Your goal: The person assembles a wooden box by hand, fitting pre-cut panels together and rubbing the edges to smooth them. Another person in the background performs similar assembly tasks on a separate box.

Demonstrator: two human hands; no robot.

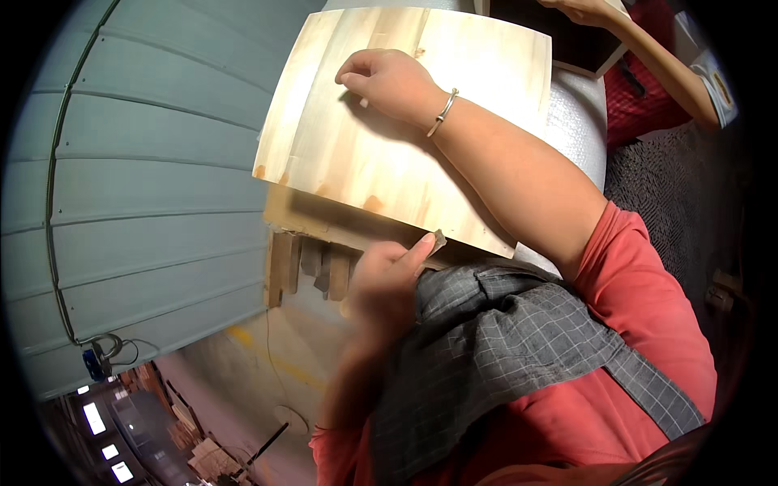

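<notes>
A pale wooden panel (462,89) made of joined boards lies before me, with a few brown knots near its near edge. My right hand (393,85) is over the panel's left half, its fingers curled closed; a bracelet (442,113) circles that wrist. Whatever those fingers may hold is hidden. At the panel's near edge, my left hand (385,275) pinches a small grey-brown folded piece (438,241) that looks like sandpaper. Motion blurs the left wrist.
Under the panel stands a wooden bench (284,212) with several wood offcuts (312,259) below. Bubble wrap (577,121) covers a surface at right. Beyond it, another person's arm (660,65) reaches over a dark open box (559,36). A grey-blue panelled wall (162,178) rises at left.
</notes>
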